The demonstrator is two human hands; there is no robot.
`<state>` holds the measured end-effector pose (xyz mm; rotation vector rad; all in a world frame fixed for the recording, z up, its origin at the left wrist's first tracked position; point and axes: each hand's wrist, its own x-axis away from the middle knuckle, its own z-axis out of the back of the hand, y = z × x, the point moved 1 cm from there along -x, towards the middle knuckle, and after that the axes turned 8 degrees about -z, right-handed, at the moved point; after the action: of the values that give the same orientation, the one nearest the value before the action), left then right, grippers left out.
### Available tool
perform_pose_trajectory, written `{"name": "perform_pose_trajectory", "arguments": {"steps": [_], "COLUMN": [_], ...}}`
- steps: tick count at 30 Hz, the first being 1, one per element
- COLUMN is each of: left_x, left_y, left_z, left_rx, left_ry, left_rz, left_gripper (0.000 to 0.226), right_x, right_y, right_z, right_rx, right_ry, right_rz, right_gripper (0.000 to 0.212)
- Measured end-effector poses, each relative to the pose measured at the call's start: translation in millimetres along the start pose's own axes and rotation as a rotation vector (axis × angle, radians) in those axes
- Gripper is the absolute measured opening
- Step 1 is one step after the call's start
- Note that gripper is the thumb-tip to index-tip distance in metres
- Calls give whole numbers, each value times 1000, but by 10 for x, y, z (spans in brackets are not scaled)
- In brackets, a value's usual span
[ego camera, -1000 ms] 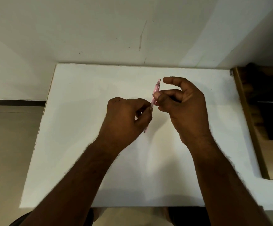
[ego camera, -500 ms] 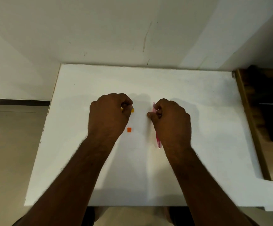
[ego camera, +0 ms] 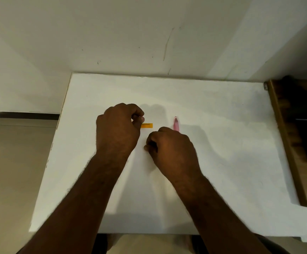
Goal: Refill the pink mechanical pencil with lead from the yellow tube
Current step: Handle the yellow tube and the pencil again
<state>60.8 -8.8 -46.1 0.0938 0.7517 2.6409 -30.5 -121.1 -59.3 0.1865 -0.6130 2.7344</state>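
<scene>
Head camera looks down at a white table [ego camera: 222, 143] with two bare hands on it. Left hand [ego camera: 118, 128] is curled into a loose fist, and its fingertips [ego camera: 140, 119] pinch one end of the yellow tube [ego camera: 146, 125]. Most of the tube is hidden inside that pinch — only a short yellow piece pokes out toward the right hand, flat against the table or very close to it.

Right hand [ego camera: 173, 151] is curled up too, knuckles up, sitting just beside the left hand and a little nearer to the person. Its fingers are tucked under, so you cannot tell if they hold anything or how tight they are.

Just past the right hand's knuckles, on the far side from the person, lies the pink mechanical pencil [ego camera: 176, 124]. Only its far end shows; the rest goes under the hand. You cannot tell if the hand is touching the pencil or only covering it. The pencil's end sits near the free end of the yellow tube, with a small strip of white table between them.

Off to the right of both hands, well apart from them, a brown wooden piece of furniture [ego camera: 284, 136] stands against the table's edge.
</scene>
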Motion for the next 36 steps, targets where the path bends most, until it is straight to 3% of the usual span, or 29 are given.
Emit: {"name": "perform_pose_trajectory", "arguments": {"steps": [8, 12, 16, 20, 24, 28, 36], "left_x": [43, 38, 25, 47, 79, 109, 107], "left_y": [-80, -67, -42, 79, 258, 325, 302], "left_z": [-45, -57, -65, -29, 39, 45, 40], "left_rx": [-59, -38, -73, 79, 181, 184, 192], "left_ry": [-61, -62, -93, -17, 103, 143, 177], "left_rz": [-33, -24, -44, -131, -288, -366, -372], "left_gripper": [33, 24, 13, 13, 14, 11, 11], "right_x": [36, 29, -69, -123, -127, -126, -130], "right_y": [-41, -26, 137, 297, 351, 320, 306], "right_z": [-32, -34, 169, 353, 433, 452, 426], "right_rx": [-66, -146, -568, -1125, -1392, -1440, -1224], "right_ry": [71, 69, 143, 153, 171, 177, 233], "right_rz": [47, 12, -219, -435, -545, -521, -436], "right_gripper": [15, 14, 8, 10, 10, 12, 15]}}
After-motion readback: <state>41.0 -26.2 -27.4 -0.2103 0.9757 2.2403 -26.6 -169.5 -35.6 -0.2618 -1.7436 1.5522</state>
